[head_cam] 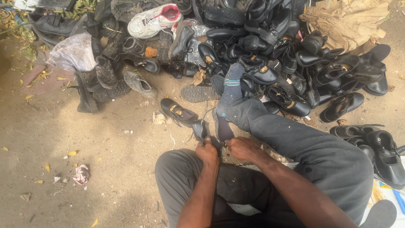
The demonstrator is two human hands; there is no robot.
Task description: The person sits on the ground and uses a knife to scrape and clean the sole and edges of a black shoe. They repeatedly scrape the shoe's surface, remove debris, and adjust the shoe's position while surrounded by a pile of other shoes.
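Observation:
I sit on the ground with my right leg stretched out toward a pile of shoes. Both hands work on one black shoe [211, 131] held between my knees, its upper pulled apart from the sole. My left hand [208, 153] grips the shoe's near left side. My right hand [242, 147] pinches its right edge, fingers closed. A thin thread seems to run from the shoe, too fine to be sure.
A large heap of black shoes [270, 50] fills the top right, with a white and pink sneaker [154, 20] and worn boots [105, 76] at top left. One black shoe [179, 112] lies alone. More black shoes [379, 147] sit at right. Crumpled brown paper [350, 21] lies beyond.

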